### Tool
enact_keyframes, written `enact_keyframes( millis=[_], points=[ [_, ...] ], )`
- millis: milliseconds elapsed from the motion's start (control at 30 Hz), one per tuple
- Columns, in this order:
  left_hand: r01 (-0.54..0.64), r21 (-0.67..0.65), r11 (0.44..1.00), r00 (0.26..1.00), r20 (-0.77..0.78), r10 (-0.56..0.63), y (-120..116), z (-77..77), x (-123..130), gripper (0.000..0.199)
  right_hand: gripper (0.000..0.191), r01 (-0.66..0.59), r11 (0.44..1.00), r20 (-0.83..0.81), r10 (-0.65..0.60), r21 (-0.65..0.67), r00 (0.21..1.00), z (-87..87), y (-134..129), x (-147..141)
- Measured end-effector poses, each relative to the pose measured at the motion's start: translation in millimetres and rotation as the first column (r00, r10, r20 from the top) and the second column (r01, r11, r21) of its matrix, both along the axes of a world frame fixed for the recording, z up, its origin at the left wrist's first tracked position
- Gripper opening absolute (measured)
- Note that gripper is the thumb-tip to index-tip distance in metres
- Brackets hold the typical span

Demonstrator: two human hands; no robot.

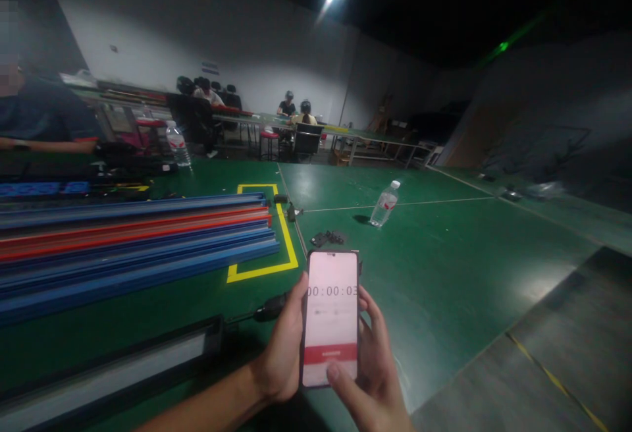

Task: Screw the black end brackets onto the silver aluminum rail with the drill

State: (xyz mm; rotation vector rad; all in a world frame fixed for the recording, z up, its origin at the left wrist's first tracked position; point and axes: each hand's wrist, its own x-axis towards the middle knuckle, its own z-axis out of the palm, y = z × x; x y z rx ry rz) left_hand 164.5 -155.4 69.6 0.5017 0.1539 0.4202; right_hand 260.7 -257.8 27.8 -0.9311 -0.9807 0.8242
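A phone (330, 320) with a lit screen showing 00:00:03 and a red bar is held upright above the green table (444, 267). My left hand (282, 353) grips its left edge. My right hand (372, 366) holds the right edge, fingers behind it and the thumb on the lower part of the screen. Just left of my left hand lies a black screwdriver-like tool (270, 308). Small black parts (328, 239) lie beyond the phone's top edge.
Blue and red rails (133, 228) lie at left, reaching into a yellow tape outline (291, 241). A long black-framed piece (113, 369) is at front left. Water bottles (385, 205) stand on the table. One person (44, 116) sits at far left; others sit farther back.
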Motion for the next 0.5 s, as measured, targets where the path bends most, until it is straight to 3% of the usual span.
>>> enact_keyframes(
  millis=[133,333,500],
  points=[
    [-0.014,0.041,0.999,1.000,0.002,0.014,-2,-2.4,0,0.072,0.089,-0.007,0.999,-0.033,0.006,-0.049,0.999,2.4,-6,0],
    [0.030,0.046,0.998,1.000,0.004,-0.030,-5,-6.8,0,0.073,0.096,-0.054,0.999,-0.123,0.054,0.001,0.991,3.9,-12,-1],
    [0.063,0.010,0.998,0.998,0.005,-0.063,-8,-6.1,0,0.071,0.084,-0.016,0.999,-0.072,0.013,-0.030,0.997,6.5,-19,9]
  ],
)
